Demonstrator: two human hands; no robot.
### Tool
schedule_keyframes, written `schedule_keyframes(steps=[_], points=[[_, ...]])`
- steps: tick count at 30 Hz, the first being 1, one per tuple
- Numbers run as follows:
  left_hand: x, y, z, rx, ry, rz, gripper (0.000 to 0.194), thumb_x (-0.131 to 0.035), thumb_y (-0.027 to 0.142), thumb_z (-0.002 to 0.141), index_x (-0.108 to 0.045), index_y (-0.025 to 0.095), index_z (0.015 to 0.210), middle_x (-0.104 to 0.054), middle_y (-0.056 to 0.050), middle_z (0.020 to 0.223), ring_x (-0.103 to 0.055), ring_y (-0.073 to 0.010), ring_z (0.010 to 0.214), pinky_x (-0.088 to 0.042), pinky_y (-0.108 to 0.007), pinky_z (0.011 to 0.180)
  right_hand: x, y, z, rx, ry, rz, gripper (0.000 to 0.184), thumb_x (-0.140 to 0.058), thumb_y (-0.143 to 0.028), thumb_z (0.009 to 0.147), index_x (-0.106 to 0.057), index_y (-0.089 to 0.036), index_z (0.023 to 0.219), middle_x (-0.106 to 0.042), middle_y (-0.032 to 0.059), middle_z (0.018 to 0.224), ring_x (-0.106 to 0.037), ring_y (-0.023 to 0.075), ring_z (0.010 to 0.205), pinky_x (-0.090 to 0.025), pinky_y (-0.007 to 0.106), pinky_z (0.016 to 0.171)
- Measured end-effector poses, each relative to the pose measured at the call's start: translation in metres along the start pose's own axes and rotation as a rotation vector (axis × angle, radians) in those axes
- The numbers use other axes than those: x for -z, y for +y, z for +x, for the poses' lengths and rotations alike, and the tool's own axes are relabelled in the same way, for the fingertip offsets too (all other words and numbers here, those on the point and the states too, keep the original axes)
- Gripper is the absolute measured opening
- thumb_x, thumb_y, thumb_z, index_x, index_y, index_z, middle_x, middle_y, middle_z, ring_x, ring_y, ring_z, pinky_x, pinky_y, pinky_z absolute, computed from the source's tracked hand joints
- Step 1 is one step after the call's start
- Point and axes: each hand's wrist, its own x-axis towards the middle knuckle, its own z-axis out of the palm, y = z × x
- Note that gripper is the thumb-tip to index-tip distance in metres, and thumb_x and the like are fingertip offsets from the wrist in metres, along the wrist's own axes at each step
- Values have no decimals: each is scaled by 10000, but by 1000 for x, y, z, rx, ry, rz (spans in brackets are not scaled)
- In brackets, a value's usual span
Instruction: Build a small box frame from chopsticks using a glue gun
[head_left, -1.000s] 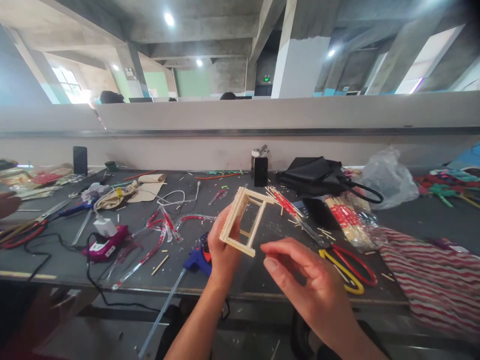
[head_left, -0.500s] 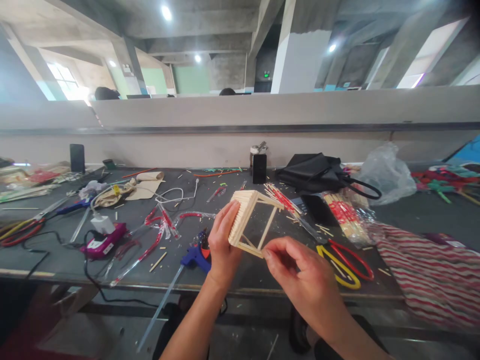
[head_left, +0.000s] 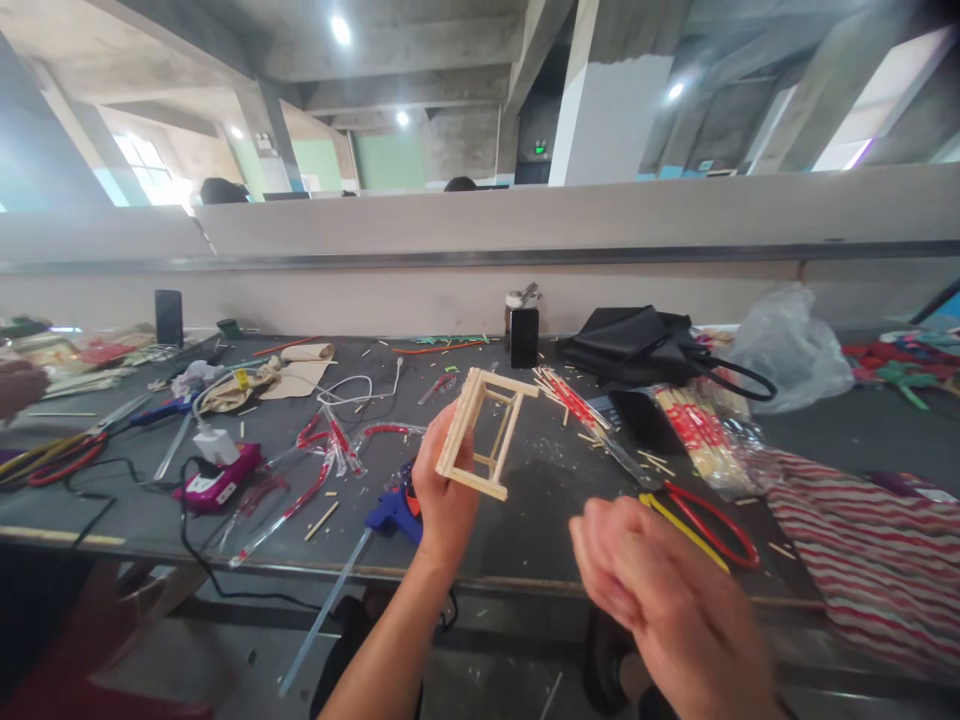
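"Describing the wooden frame (head_left: pixel 460 424), what would you say?"

"Pale, open and boxlike; slim straight bars mark its edges, with a thicker, layered side at left; it tilts above the dark table (head_left: pixel 517 545)."

"And the grip?"

"The left hand (head_left: pixel 444 490) clasps that layered side; the right hand (head_left: pixel 660 590), blurred, is curled apart from it, nearer the body; whether it pinches anything, I cannot tell."

left hand (head_left: pixel 448 492): bare | left forearm (head_left: pixel 397 620): bare, long and thin | right hand (head_left: pixel 637 568): bare, blurry, round knuckles | dark cloth (head_left: pixel 337 662): on legs, small bits show down low
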Motion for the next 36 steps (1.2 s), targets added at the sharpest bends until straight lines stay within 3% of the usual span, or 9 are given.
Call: schedule_keyframes(steps=[4,9,12,16,21,30,36], points=[[-5,3,2,210,116,-245,354,-687,367,775,-668,211,1092,-707,-65,1051,-613,-247,1068,-472,-316,894,11,-8,-11,30,55,79,255,-412,-198,945,-496,-238,708,-529,11,586,-574,151,530,-511,271,478],[-8,11,5,416,143,-542,423,-706,358,766,-619,227,1158,-696,-59,1126,-626,-222,1080,-504,-312,900,9,-5,9,377,-88,-212,114,-579,-132,833,-539,-236,810,-582,-17,629,-569,127,567,-504,262,557],[-8,11,8,474,130,-685,365,-686,281,795,-623,229,1150,-697,-40,1138,-617,-198,1107,-498,-297,941,3,2,19,552,-143,-325,168,-617,-120,792,-558,-219,915,-630,-5,685,-587,126,604,-500,253,564],[-9,7,10,617,194,-889,298,-622,131,831,-631,166,1127,-727,-60,1060,-657,-175,1036,-512,-281,938,1,6,18,693,-81,-361,191,-586,-80,794,-582,-168,963,-650,27,710,-590,137,617,-507,272,586],[-11,1,12,839,293,-982,267,-517,61,882,-621,121,1120,-754,-62,924,-708,-147,875,-552,-255,871,8,17,19,526,66,-427,208,-577,-63,811,-590,-172,987,-631,32,788,-601,138,681,-508,271,643],[-12,-5,10,899,276,-988,290,-518,50,874,-616,98,1143,-760,-68,870,-718,-161,823,-561,-269,857,1,37,28,412,80,-548,227,-633,-164,819,-603,-170,1043,-598,76,944,-573,190,872,-496,340,766],[-12,-12,11,961,192,-1029,307,-495,87,889,-596,79,1179,-756,-103,924,-714,-188,885,-539,-306,911,0,38,27,290,72,-431,157,-595,-151,846,-608,-187,999,-609,45,904,-579,150,794,-489,283,709]])
